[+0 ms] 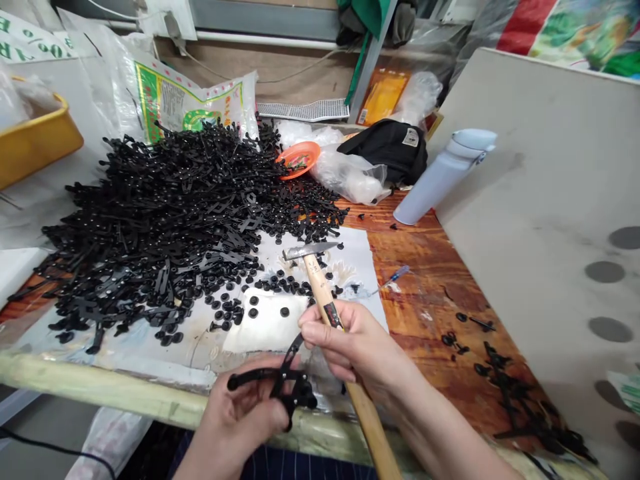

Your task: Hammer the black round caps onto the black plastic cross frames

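Observation:
My left hand (pixel 245 410) grips a black jointed plastic linkage (pixel 285 380) just over the table's front edge. Fingers of my right hand (pixel 355 340) are wrapped around the wooden handle of a hammer (pixel 320 283), whose metal head points away from me. The thumb and forefinger of that same hand also pinch the upper end of the linkage. Beyond my hands lies a white pad (pixel 270 327) with a few small black round caps (pixel 285 311) on it. More caps are scattered around the pad.
A large heap of black linkage parts (pixel 175 193) covers the table's left and middle. Behind it are an orange plate (pixel 299 160) and a black bag (pixel 393 150). A light blue bottle (pixel 443 177) stands by the right panel (pixel 540 200). Loose black parts (pixel 530 407) lie front right.

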A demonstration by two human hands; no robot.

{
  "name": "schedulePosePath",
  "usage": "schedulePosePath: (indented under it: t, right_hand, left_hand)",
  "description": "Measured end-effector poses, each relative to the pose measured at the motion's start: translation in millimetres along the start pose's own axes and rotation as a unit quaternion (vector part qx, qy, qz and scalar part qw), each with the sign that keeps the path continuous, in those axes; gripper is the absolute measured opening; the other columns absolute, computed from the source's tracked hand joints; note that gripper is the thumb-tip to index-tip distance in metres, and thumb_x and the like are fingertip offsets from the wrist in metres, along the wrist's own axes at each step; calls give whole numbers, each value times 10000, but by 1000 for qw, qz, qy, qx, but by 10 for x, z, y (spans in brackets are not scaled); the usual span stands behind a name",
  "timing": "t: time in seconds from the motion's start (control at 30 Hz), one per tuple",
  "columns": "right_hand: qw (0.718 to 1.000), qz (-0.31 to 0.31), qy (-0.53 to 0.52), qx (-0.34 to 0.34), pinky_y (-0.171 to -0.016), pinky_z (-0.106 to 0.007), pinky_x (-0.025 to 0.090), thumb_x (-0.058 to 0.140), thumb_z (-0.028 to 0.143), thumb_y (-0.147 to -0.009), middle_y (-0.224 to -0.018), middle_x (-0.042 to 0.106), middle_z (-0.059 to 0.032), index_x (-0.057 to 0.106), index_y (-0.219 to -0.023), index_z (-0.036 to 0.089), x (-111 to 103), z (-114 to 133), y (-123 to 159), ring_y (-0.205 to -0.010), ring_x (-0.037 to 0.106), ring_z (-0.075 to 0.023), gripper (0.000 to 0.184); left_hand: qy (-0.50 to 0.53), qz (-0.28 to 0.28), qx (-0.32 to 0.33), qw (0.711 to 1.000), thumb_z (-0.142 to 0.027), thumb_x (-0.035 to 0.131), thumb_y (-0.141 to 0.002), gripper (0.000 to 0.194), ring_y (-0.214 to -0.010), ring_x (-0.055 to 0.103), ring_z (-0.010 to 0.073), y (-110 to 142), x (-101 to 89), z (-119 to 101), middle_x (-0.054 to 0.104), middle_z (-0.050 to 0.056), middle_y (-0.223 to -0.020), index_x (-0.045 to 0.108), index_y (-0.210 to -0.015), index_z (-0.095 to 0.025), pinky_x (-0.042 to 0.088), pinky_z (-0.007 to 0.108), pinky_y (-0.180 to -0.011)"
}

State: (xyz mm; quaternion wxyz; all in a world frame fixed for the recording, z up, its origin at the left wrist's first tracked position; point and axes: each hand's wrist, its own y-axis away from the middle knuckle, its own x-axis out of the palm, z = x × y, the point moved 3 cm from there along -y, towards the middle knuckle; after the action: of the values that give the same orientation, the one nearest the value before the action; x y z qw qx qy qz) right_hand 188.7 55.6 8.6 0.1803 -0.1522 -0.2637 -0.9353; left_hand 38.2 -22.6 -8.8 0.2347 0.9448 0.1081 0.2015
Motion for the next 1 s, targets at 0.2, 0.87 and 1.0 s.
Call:
schedulePosePath:
  t: [0.2,0.87,1.0]
  right_hand:
    - [997,-41,61,-27,-281,-132,239,724,527,-718,-575,543,53,567,-782,162,-150,-160,-1,-324,240,-2,403]
    - [994,-106,39,-6,-276,-132,215,666,462,-747,-474,343,126,463,-722,211,-469,-272,-12,-341,201,-27,324]
    - [993,-108,44,-10,-284,-136,221,652,455,-761,-473,326,127,457,-725,215,-475,-267,4,-347,205,-32,310]
  left_hand:
    - [-2,-64,-42,997,-372,850,-565,278,-406,407,29,-159,88,14,568,-39,-478,712,-675,-157,291,102,-373]
    - [42,-156,-115,980,-47,569,-845,150,-297,465,16,-433,123,-24,612,-10,-497,718,-833,-55,370,58,-265]
    - [23,-162,-129,978,-51,581,-840,141,-300,480,17,-426,129,-33,619,-12,-506,721,-850,-61,389,62,-276]
